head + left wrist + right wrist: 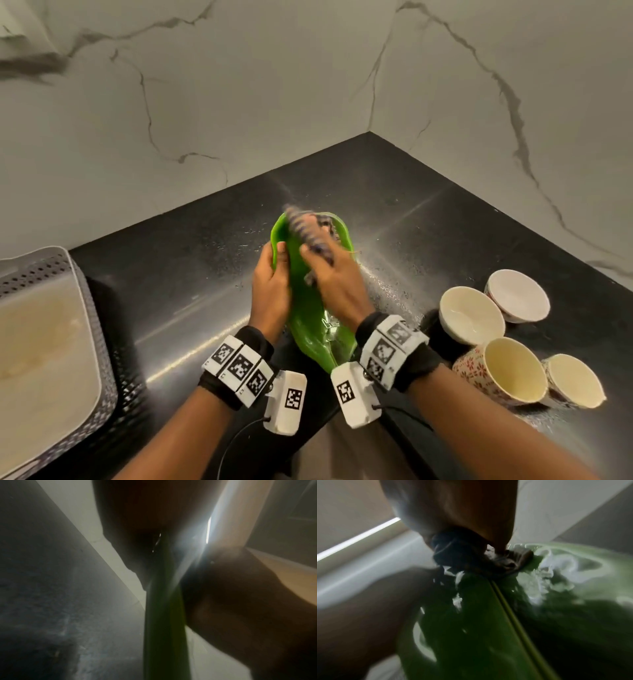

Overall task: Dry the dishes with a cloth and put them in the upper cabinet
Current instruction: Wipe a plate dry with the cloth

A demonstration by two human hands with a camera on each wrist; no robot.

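- Left hand [270,291] grips the green plate [308,318]; right hand [337,284] clutches the cloth [305,228], wiping.
- Four cups [513,371] wait on the bench [428,219]; nothing looks shelved.

Bare black worktop [191,274] lies open between a perforated grey basket [68,274] at the left edge and four bowls [472,318] clustered at the right. Marble walls [239,102] meet in a corner, closing off the far side.
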